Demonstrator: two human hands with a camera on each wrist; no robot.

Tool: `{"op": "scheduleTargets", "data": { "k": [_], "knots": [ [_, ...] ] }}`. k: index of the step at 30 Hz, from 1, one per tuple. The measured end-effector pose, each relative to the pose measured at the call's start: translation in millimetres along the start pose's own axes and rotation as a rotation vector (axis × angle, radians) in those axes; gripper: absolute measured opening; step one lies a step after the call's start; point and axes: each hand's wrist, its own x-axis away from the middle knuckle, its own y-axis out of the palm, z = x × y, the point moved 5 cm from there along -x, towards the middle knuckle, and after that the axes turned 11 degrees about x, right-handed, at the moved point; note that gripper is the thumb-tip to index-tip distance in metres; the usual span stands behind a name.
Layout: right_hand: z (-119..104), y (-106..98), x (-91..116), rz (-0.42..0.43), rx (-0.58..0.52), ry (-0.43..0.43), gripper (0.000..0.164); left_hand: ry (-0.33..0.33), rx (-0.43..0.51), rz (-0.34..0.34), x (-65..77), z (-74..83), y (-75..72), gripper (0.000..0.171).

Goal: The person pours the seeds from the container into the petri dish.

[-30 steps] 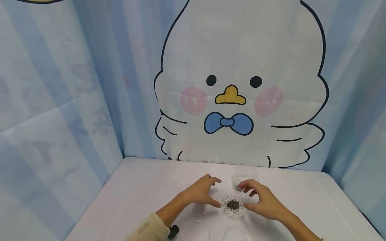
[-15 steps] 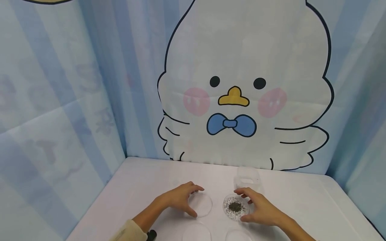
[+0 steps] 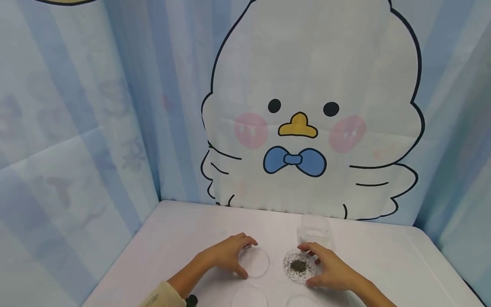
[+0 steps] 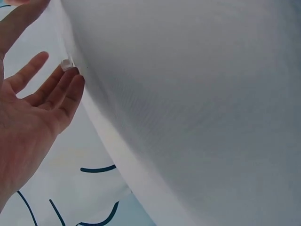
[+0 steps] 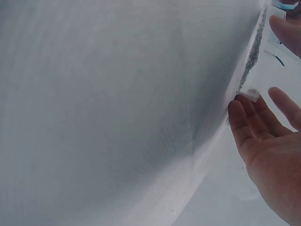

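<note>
At the lower centre of the head view, we see a dish of dark grains, our right hand pinching its rim between fingers and thumb. Left of it, our left hand likewise pinches a clear dish; a clear container sits higher on the tabletop.

Granules in right dish, container behind, left dish alongside; near-left dish, near-right dish in front
</note>
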Motion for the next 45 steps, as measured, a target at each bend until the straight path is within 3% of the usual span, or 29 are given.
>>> {"op": "scheduleTargets", "data": {
  "k": [6, 14, 19, 25, 28, 31, 38, 45],
  "knots": [
    [-5.0, -0.8, 0.2, -0.007, -0.007, 0.005, 0.084, 0.024, 0.006, 0.010, 7.2, 1.3, -11.7, 0.077],
    [-7.1, -2.9, 1.5, -0.011, 0.014, 0.008, 0.086, 0.091, 0.130, 0.036, 7.9, 6.2, -30.3, 0.078],
    [-3.2, -2.8, 1.1, -0.011, 0.015, 0.004, 0.085, 0.145, 0.273, 0.057, 1.6, 15.2, -35.8, 0.073],
    [-1.6, -1.1, 1.6, -0.005, 0.018, -0.009, 0.085, 0.135, 0.465, 0.063, -7.3, 29.9, -31.0, 0.069],
    [-3.9, -2.1, 2.2, -0.010, 0.014, 0.000, 0.086, 0.122, 0.519, 0.052, -13.1, 39.0, -26.3, 0.067],
    [-5.0, -2.7, 2.1, -0.013, 0.014, 0.006, 0.086, 0.114, 0.504, 0.049, -19.8, 46.3, -21.7, 0.064],
    [-0.7, -0.9, 1.5, -0.019, 0.031, 0.050, 0.085, 0.103, 0.359, 0.050, -36.3, 59.8, -11.4, 0.055],
    [-2.1, -3.2, 3.6, -0.015, 0.026, 0.035, 0.086, 0.120, 0.247, 0.032, -54.2, 74.0, -3.4, 0.061]
  ]
}}
